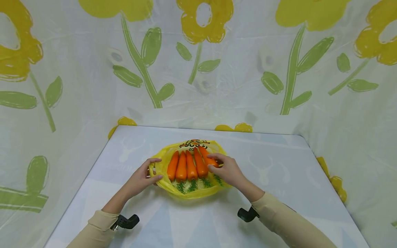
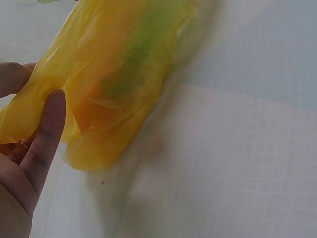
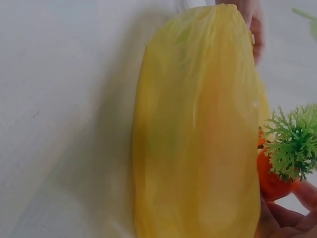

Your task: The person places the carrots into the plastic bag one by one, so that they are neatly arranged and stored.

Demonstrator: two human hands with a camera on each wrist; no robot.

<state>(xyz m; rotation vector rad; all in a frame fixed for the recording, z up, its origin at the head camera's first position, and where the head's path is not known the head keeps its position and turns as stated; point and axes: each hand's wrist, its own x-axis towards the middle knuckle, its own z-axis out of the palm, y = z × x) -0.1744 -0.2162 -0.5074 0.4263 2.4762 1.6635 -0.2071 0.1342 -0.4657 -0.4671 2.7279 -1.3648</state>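
Observation:
A yellow plastic bag (image 1: pixel 186 196) with dark print lies spread wide in the head view. Several orange carrots (image 1: pixel 181 168) with feathery green tops lie side by side in its mouth, tips pointing away. The left hand (image 1: pixel 141 179) holds the bag's left edge, its thumb pressed against the plastic in the left wrist view. At the right end, the right hand (image 1: pixel 228 169) grips the outermost carrot (image 1: pixel 203 152) from its right side. That carrot's leafy top (image 3: pixel 294 144) sticks out beside the bag in the right wrist view. The hand hides part of the carrot.
The bag rests on a pale table (image 1: pixel 263 213) with faint patterns. Behind and beside it hangs a flower-printed sheet (image 1: pixel 235 79). Each wrist wears a black camera mount, one on the left (image 1: pixel 127 222) and one on the right (image 1: pixel 248 214).

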